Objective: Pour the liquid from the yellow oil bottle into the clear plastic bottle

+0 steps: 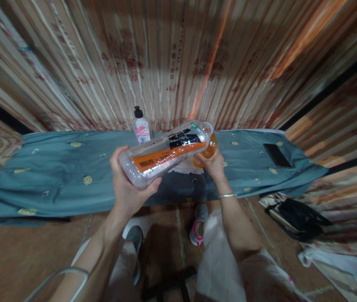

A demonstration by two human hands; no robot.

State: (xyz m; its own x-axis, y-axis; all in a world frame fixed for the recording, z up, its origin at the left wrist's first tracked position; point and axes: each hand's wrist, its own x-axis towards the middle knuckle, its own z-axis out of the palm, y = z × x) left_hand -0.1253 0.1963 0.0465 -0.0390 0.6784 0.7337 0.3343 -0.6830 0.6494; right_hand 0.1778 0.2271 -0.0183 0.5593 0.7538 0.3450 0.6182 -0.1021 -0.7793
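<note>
Above a blue-green cloth point(59, 172), the left hand point(128, 186) was curled around the base of a large clear plastic bottle point(166, 153) with an orange-and-black label, slanted, neck rightward. Behind it stood a small clear bottle point(142, 130) with a black cap. The right hand point(214, 164) was wrapped around a see-through amber vessel point(212, 145) beside the large bottle's neck. Farther right lay a flat black phone point(277, 155).

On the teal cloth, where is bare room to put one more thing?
Widest bare patch: the cloth from its left edge to the small bottle and left hand. A smaller one lies between the right hand and the phone. The middle is crowded: large bottle, amber container, both hands.
</note>
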